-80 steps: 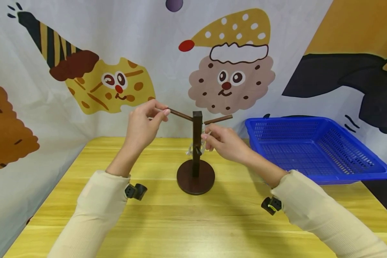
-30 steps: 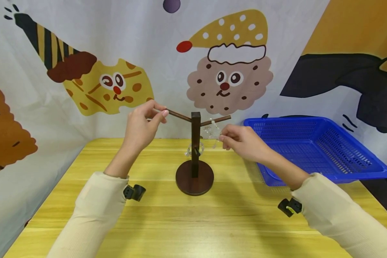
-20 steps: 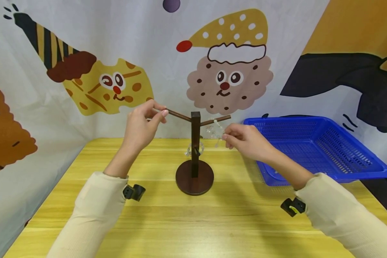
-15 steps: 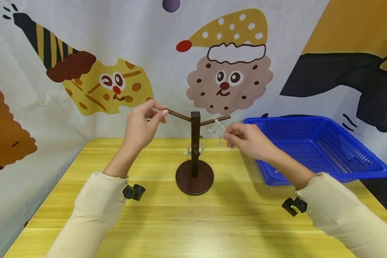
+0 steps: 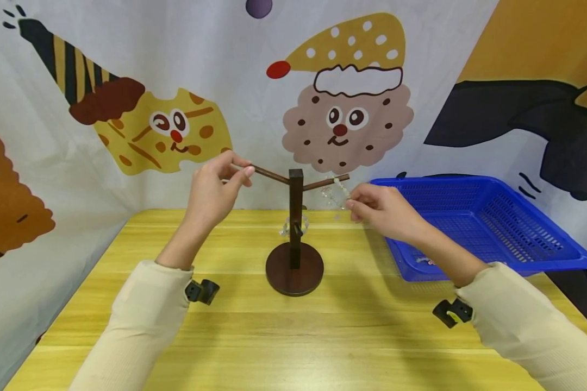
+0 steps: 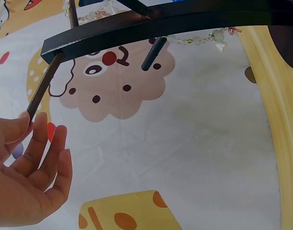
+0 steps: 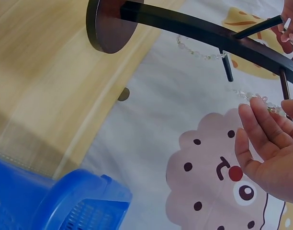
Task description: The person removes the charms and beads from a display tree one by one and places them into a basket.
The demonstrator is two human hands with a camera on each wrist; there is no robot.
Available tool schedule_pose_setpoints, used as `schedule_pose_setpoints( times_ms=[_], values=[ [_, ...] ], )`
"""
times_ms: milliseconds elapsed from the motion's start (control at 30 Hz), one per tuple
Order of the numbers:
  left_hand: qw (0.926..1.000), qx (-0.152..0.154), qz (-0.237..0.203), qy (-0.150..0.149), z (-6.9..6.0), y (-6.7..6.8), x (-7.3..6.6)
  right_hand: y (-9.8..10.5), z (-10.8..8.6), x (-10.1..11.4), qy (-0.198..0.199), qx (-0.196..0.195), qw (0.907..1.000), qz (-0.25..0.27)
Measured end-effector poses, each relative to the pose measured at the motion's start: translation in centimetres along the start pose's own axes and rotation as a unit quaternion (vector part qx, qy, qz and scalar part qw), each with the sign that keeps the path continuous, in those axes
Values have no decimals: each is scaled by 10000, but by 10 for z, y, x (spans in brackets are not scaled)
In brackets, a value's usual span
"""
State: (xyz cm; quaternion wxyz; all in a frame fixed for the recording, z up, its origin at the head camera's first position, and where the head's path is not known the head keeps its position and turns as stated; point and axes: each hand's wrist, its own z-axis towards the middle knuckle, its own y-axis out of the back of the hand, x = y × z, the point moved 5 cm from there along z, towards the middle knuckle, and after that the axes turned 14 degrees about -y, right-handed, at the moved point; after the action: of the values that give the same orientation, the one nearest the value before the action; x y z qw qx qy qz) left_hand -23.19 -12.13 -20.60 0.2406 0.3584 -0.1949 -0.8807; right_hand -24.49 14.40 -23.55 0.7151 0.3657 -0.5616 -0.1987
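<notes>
A dark brown wooden jewelry stand (image 5: 295, 217) with a round base stands upright on the table. My left hand (image 5: 217, 187) pinches the end of its upper left peg (image 5: 270, 174) between thumb and index finger, the other fingers loose in the left wrist view. At the upper right peg (image 5: 318, 185), my right hand (image 5: 386, 212) pinches a clear beaded bracelet (image 5: 341, 188), which loops over the peg close to its tip. A second clear beaded bracelet (image 5: 286, 225) hangs lower, behind the post. My right fingertips partly hide the pinched bracelet in the right wrist view.
A blue plastic basket (image 5: 494, 269) stands at the right, with a small colourful item (image 5: 424, 261) inside, partly hidden by my right forearm. The wooden table (image 5: 293, 342) reaches back to a cartoon-printed cloth (image 5: 254, 125).
My right hand has moved right from beside the post, drawing the bracelet along the upper right peg toward its tip. My left hand keeps its pinch on the left peg.
</notes>
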Motion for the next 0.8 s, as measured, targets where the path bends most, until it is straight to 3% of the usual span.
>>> schedule_pose_setpoints(
  times_ms=[800],
  values=[
    [10000, 37, -34, 16, -1, 1, -1, 13, -3, -6, 111, -225, 9993, -290]
  ],
)
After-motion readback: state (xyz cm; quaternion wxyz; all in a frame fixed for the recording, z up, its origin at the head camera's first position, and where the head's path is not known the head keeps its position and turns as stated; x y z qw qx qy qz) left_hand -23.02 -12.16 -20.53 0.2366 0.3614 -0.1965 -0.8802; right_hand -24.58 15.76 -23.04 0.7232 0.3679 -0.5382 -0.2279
